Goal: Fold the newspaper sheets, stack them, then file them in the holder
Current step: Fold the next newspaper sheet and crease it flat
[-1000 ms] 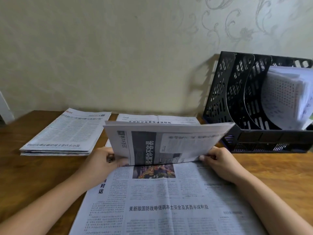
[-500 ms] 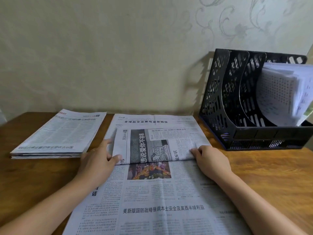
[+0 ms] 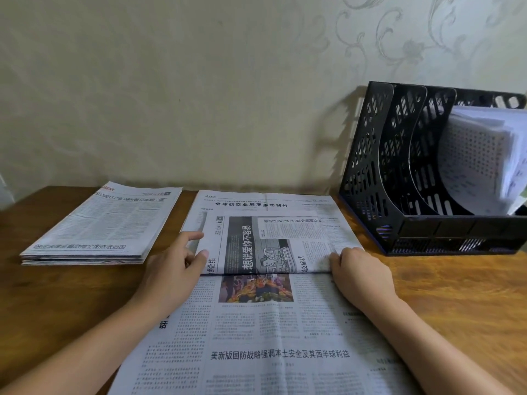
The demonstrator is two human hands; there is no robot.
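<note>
Both of our hands are pressing on a newspaper sheet (image 3: 271, 332) spread over the wooden table (image 3: 456, 295): our left hand (image 3: 174, 269) is lying flat with fingers extended on the left end of the turned-over flap (image 3: 268, 243), and our right hand (image 3: 362, 273) is bearing down with curled knuckles on the right end of the crease. Between them the fold is running straight. We are seeing a folded stack (image 3: 99, 226) lying well left, and the black holder (image 3: 427, 181) standing right, papers (image 3: 479, 163) in its far slot.
</note>
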